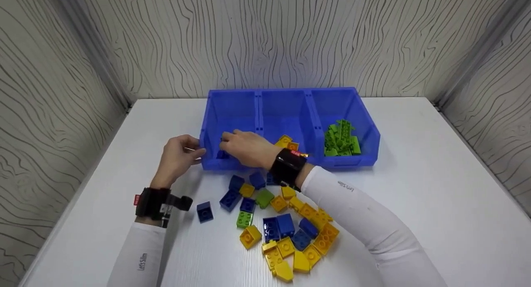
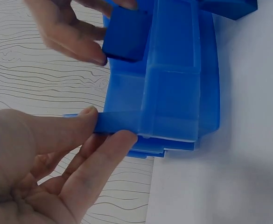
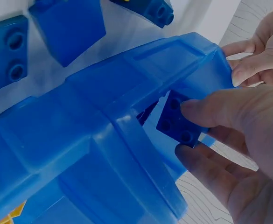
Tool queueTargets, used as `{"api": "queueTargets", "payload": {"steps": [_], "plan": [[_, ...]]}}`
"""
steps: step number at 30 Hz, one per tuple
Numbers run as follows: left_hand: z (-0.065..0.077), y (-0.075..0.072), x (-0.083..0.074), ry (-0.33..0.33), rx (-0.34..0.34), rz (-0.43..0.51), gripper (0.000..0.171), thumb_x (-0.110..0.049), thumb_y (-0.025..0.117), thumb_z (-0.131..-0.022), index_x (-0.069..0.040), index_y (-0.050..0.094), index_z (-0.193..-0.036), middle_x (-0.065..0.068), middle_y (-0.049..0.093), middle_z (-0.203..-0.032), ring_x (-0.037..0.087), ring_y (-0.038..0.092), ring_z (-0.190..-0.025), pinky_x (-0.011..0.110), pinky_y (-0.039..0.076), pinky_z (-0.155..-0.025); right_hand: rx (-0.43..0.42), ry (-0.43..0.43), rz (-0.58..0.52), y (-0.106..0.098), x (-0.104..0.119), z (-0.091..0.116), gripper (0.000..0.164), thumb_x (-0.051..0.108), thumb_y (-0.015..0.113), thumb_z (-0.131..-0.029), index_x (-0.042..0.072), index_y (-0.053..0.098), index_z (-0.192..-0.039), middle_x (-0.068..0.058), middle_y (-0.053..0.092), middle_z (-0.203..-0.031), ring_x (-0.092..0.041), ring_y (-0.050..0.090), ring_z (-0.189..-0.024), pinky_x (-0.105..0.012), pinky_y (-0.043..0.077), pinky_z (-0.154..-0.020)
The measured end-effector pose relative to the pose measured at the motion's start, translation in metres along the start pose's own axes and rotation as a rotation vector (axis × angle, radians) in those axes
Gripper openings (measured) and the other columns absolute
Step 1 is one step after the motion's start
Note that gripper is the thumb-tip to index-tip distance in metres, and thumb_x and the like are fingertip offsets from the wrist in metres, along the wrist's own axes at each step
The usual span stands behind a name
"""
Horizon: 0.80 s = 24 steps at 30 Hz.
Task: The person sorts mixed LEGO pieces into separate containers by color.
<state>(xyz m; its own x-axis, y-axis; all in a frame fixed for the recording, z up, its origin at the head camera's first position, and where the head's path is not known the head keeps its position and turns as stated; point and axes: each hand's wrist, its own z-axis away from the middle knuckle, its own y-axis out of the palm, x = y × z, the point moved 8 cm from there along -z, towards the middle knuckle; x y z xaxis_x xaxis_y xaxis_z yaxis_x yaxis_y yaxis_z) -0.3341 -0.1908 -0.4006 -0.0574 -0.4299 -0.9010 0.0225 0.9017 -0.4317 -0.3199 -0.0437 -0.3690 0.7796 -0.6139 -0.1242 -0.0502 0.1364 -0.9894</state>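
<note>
My left hand [image 1: 177,157] pinches the left wall of a blue three-compartment bin [image 1: 350,161] between thumb and fingers. In the left wrist view, the thumb lies on one side of the wall edge and the fingers on the other. Over the left compartment, my right hand [image 1: 251,148] grips a dark blue building brick [image 3: 180,119], thumb on its studded side. That brick is mostly hidden by the hand in the head view. Another dark blue piece [image 3: 147,113] shows partly inside the same compartment.
Yellow bricks [image 1: 285,141] lie in the middle compartment and green bricks [image 1: 342,138] in the right one. In front of the bin, a loose pile of blue, yellow and a few green bricks [image 1: 264,198] spreads over the white table [image 1: 415,195]. Patterned walls stand behind and beside it.
</note>
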Motion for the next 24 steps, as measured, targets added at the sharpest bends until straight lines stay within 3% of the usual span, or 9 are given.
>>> {"api": "queueTargets", "payload": {"steps": [6, 11, 18, 24], "plan": [[0.001, 0.001, -0.003, 0.023, 0.003, -0.010, 0.019, -0.003, 0.069, -0.087, 0.003, 0.065, -0.105, 0.018, 0.063, -0.101, 0.021, 0.070, -0.083, 0.027, 0.063, -0.072, -0.012, -0.022, -0.014, 0.007, 0.000, 0.000, 0.035, 0.011, 0.055, -0.098, 0.016, 0.059, -0.132, -0.006, 0.058, -0.132, -0.023, 0.059, -0.112, -0.037, 0.055, -0.099], [0.002, -0.001, -0.002, 0.021, 0.000, -0.029, 0.019, -0.004, 0.068, -0.088, 0.003, 0.064, -0.105, 0.018, 0.064, -0.100, 0.020, 0.069, -0.082, 0.026, 0.063, -0.071, -0.024, -0.014, -0.089, 0.002, 0.000, 0.017, 0.043, 0.018, 0.059, -0.097, 0.020, 0.053, -0.139, -0.007, 0.050, -0.144, -0.025, 0.052, -0.127, -0.041, 0.051, -0.106], [0.003, -0.002, -0.002, 0.011, -0.004, -0.039, 0.020, -0.003, 0.068, -0.087, 0.004, 0.064, -0.106, 0.017, 0.063, -0.100, 0.016, 0.068, -0.081, 0.026, 0.063, -0.072, -0.106, -0.139, -0.189, -0.016, 0.008, 0.074, 0.056, 0.043, 0.066, -0.089, 0.021, 0.051, -0.139, -0.005, 0.051, -0.138, -0.020, 0.054, -0.117, -0.034, 0.054, -0.097], [0.002, -0.001, -0.002, 0.009, -0.005, -0.055, 0.020, -0.003, 0.068, -0.087, 0.002, 0.065, -0.106, 0.016, 0.063, -0.099, 0.015, 0.067, -0.082, 0.025, 0.063, -0.072, -0.115, -0.197, -0.255, -0.017, 0.013, 0.128, 0.057, 0.050, 0.065, -0.088, 0.024, 0.049, -0.137, -0.002, 0.051, -0.135, -0.017, 0.053, -0.118, -0.030, 0.052, -0.098]]}}
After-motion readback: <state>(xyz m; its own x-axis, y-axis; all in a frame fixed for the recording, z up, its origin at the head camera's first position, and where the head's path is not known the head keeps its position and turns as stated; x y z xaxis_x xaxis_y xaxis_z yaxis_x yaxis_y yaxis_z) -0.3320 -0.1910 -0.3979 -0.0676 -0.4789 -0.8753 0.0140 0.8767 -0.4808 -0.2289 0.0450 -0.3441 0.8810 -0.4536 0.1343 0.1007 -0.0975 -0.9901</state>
